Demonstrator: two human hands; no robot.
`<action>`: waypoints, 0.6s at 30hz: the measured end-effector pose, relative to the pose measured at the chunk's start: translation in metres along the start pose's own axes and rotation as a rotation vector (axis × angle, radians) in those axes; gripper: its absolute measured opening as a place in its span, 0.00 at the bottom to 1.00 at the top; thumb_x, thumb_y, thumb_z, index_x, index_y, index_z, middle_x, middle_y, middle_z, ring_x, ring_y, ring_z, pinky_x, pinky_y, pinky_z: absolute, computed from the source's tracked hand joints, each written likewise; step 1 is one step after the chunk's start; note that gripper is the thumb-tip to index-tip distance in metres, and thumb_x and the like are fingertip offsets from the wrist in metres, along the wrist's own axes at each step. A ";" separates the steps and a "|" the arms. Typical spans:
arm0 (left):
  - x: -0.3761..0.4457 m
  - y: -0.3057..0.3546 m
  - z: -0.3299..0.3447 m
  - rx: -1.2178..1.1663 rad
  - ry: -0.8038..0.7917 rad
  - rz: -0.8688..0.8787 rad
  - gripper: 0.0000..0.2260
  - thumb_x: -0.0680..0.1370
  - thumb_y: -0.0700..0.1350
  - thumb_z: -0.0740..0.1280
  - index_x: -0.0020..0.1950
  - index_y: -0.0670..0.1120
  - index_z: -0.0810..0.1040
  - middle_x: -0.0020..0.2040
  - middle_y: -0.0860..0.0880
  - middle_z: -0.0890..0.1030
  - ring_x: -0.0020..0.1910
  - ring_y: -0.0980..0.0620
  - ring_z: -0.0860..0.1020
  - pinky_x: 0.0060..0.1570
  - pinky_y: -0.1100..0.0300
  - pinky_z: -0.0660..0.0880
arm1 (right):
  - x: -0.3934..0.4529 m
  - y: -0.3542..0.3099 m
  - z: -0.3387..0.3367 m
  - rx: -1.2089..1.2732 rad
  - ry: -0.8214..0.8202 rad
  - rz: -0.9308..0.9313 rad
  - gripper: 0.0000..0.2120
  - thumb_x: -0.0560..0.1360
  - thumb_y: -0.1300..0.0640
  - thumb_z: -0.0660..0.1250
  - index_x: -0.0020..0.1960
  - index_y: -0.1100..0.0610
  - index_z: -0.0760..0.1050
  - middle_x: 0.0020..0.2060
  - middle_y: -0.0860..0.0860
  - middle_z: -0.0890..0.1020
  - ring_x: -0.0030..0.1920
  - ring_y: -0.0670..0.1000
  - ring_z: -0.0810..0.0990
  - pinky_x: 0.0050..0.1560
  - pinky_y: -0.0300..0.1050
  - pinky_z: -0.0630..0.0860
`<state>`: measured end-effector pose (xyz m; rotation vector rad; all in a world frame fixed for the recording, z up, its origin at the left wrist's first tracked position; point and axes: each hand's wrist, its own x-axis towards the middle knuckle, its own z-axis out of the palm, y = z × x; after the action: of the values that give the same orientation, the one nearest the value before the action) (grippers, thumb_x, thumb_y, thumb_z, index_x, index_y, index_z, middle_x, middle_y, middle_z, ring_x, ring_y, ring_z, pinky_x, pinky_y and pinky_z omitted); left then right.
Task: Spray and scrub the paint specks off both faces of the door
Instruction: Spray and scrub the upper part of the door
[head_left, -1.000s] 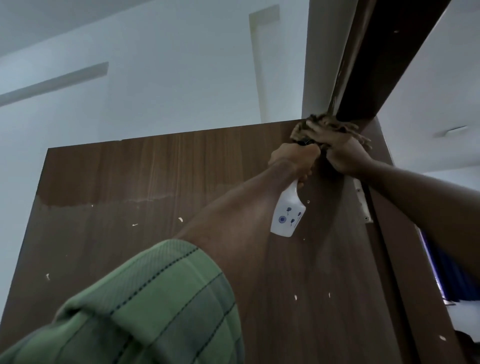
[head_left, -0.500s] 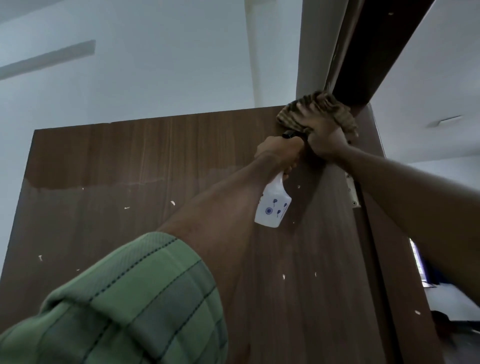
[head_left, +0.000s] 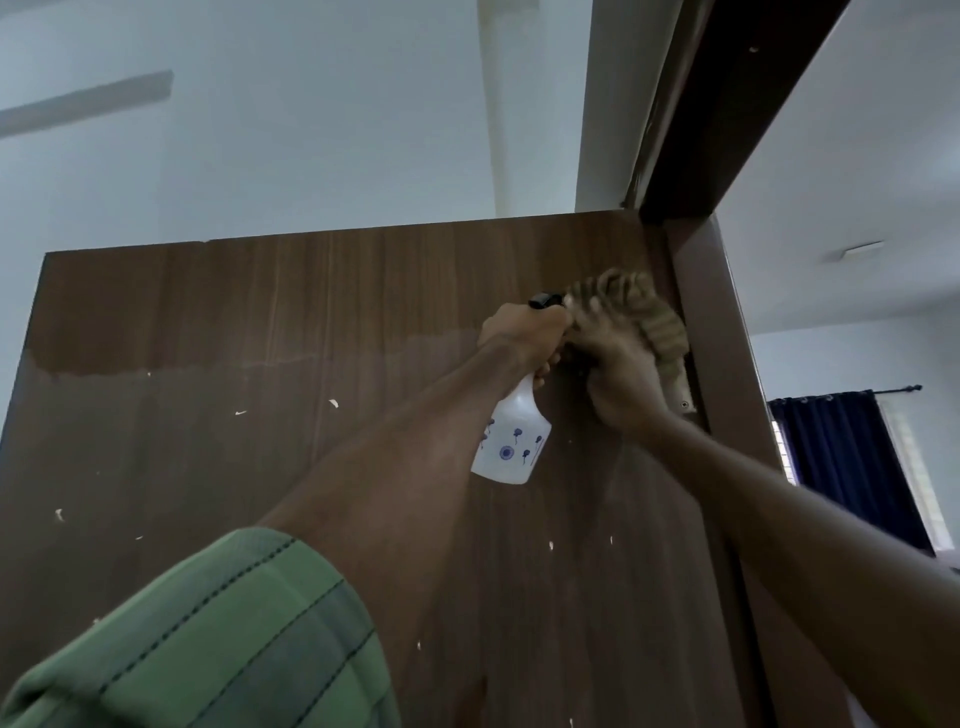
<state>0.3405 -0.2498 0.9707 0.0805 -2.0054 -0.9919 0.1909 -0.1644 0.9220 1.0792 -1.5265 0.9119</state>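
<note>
Both hands work high on the door (head_left: 260, 322) beside its hinge (head_left: 684, 397): the left hand (head_left: 524, 335) grips the spray bottle (head_left: 511, 439), the right hand (head_left: 618, 374) presses a cloth (head_left: 644, 306) flat. Specks (head_left: 333, 402) dot this face well away from the hinge, so I judge much scrubbing left; the far face is hidden.

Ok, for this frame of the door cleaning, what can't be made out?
Head view only:
- Door's far face: turned away.
- Door's bottom: cut off by the frame edge.
- Spray bottle's trigger: hidden by the left hand.
- Surface under the cloth: covered by the cloth and the right hand, which are motion-blurred.
</note>
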 end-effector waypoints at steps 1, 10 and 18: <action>-0.002 -0.002 0.000 0.015 0.003 -0.004 0.11 0.79 0.51 0.68 0.45 0.43 0.84 0.35 0.48 0.83 0.24 0.55 0.74 0.26 0.63 0.74 | -0.017 0.000 0.005 0.008 -0.009 -0.031 0.36 0.75 0.73 0.58 0.75 0.43 0.74 0.77 0.46 0.71 0.78 0.50 0.66 0.76 0.55 0.67; -0.010 -0.009 0.003 -0.002 -0.003 -0.036 0.11 0.78 0.48 0.67 0.40 0.44 0.83 0.33 0.48 0.82 0.21 0.56 0.72 0.25 0.63 0.72 | 0.016 0.000 -0.023 0.028 0.035 0.040 0.35 0.76 0.74 0.55 0.77 0.48 0.72 0.79 0.45 0.67 0.82 0.48 0.57 0.79 0.40 0.51; -0.018 -0.003 0.009 0.033 0.004 -0.041 0.10 0.77 0.48 0.68 0.39 0.45 0.83 0.32 0.49 0.82 0.21 0.55 0.72 0.29 0.61 0.74 | 0.009 0.021 -0.040 0.055 -0.012 -0.006 0.36 0.74 0.74 0.56 0.73 0.45 0.76 0.76 0.42 0.70 0.79 0.46 0.64 0.79 0.45 0.61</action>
<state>0.3446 -0.2387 0.9536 0.1420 -2.0240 -0.9845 0.1818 -0.1223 0.9383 1.1298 -1.5148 0.9497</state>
